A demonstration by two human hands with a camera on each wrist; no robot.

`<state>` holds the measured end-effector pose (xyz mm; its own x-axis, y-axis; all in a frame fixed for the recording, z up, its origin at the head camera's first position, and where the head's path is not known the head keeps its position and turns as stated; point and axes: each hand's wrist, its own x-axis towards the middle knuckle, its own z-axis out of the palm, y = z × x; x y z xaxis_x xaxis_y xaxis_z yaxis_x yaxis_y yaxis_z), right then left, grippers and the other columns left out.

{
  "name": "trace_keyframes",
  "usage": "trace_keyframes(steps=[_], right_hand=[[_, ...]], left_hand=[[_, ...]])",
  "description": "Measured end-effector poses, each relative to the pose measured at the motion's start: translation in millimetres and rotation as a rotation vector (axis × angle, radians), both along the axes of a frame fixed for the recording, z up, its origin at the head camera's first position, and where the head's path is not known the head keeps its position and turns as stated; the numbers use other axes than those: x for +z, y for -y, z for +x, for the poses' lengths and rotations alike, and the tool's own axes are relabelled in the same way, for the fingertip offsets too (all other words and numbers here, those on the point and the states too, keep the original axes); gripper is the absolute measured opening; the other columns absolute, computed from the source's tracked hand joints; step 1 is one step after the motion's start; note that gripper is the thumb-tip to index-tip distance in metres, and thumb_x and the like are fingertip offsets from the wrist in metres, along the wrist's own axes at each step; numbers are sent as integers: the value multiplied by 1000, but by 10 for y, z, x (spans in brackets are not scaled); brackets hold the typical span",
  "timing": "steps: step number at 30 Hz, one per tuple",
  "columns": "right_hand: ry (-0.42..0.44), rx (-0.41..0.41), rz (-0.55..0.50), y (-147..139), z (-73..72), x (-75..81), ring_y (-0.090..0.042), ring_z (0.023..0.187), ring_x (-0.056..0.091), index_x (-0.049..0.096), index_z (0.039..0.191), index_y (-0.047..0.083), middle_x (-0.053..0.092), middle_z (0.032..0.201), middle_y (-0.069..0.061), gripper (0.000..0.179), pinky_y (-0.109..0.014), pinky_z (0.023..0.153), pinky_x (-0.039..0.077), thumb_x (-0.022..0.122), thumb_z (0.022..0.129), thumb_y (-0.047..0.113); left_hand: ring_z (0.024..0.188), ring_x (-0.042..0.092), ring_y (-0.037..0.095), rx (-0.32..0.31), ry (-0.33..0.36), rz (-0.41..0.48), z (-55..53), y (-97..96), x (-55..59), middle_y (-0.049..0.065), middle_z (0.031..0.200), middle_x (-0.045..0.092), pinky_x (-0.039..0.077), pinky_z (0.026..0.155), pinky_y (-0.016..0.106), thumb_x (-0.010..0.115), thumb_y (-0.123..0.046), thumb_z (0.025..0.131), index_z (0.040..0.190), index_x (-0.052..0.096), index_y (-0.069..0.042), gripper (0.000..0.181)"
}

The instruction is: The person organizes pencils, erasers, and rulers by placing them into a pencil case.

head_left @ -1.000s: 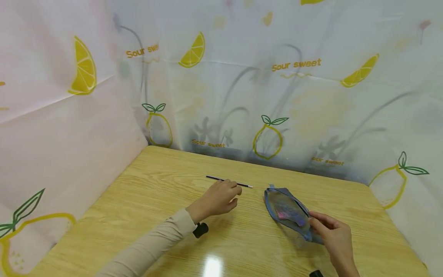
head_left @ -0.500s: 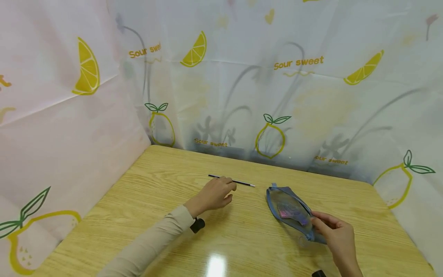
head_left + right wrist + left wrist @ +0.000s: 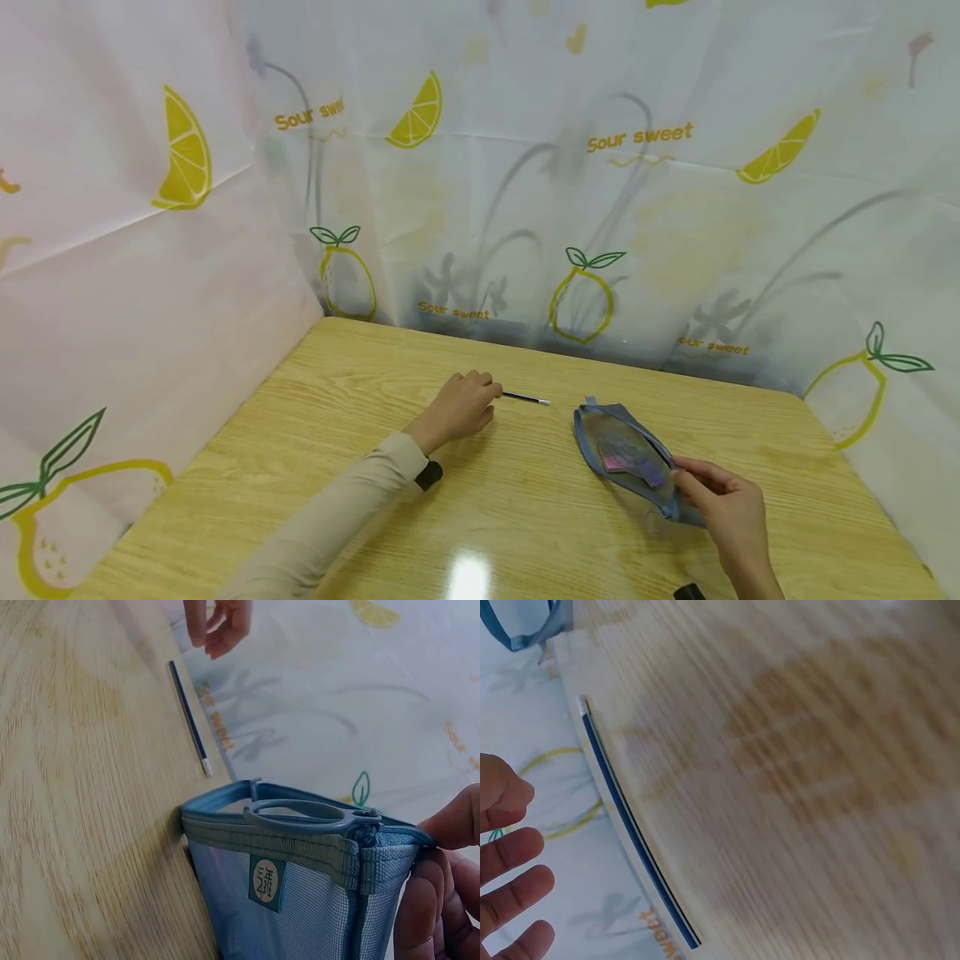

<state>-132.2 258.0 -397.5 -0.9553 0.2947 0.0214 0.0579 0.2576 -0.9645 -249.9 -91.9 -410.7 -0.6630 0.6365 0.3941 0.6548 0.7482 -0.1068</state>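
A dark blue pencil with a whitish end lies on the table. My left hand hovers over it with bent, loose fingers, apart from the pencil in both wrist views; from the head, the hand covers part of the pencil. A blue mesh zip pouch stands to the right of the pencil, its mouth unzipped. My right hand pinches the pouch's rim near the corner between thumb and fingers. Something pink and purple shows inside the pouch, too unclear to name. A ring-shaped zip pull sits at the pouch's top edge.
The wood-grain table meets a white sheet printed with lemons along its back and left edges. Black wrist-mount parts show under the left wrist and by the right one.
My left hand has shifted a little left and farther over the pencil, which now shows only at its right end in the head view. The right hand keeps its hold on the pouch.
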Motion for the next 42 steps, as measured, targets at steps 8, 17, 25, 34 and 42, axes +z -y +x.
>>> trace_keyframes(steps=[8,17,25,34,42], right_hand=[[11,-2,20,13,-5,7,-15,76,67,70,109,-7,72,88,1,29,-26,64,55,73,88,11],[3,-22,10,2,5,-9,-16,75,66,70,109,-8,72,89,-3,27,-26,64,55,72,87,8],[24,-17,8,-7,-11,-5,-13,74,66,70,109,-7,72,88,-2,28,-26,64,54,74,87,10],[33,-23,6,-17,-23,-28,-12,75,66,71,108,-6,70,84,7,25,-26,64,54,73,88,9],[34,-24,10,-16,-15,-26,-13,74,66,70,110,-6,71,86,4,27,-26,64,54,72,88,8]], left_hand=[[72,53,22,71,-36,-41,-153,-28,-54,5,88,57,48,65,37,74,-17,86,96,64,-11,15],[70,45,20,116,26,-92,-293,-88,-119,5,90,52,42,63,35,66,-16,91,97,64,-11,8],[74,52,21,137,52,-111,-362,-151,-171,4,90,57,46,65,36,62,-12,93,100,65,-11,8],[84,57,24,153,112,-115,-396,-194,-193,8,96,58,49,71,40,59,-12,97,105,64,-9,10],[92,58,25,153,178,-160,-433,-203,-258,9,105,57,50,78,42,55,-14,100,114,60,-9,16]])
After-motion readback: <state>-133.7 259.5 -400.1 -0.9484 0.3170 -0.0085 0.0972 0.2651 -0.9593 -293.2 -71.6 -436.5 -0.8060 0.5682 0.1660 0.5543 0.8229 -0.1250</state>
